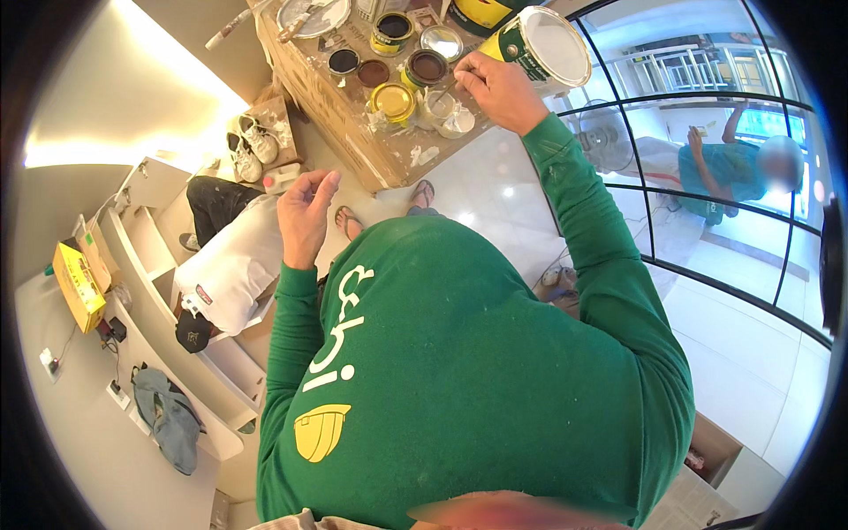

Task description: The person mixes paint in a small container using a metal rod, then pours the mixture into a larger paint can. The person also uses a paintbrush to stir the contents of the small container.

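Observation:
My right hand [502, 93] is over the paint tins, its thumb and forefinger pinched together; anything between them is too small to make out. Beside it a large paint bucket [558, 49] with a white lid stands at the table's right edge. Near those fingers are an open tin of brown paint [427, 67], a silvery round lid [442, 41] and a clear plastic cup [439, 106]. A smaller tin with a yellow lid [392, 102] stands closer to me. Away from the table, my left hand [305, 216] is raised, empty, with thumb and fingers loosely extended.
Cardboard covers the paint-spotted table [340, 132], with a brush [231, 26] past its left edge. At left, a person in a white shirt [231, 261] bends beside curved shelving [168, 300]. A black-framed glass partition [636, 141] stands right; a person in teal [707, 168] shows in it.

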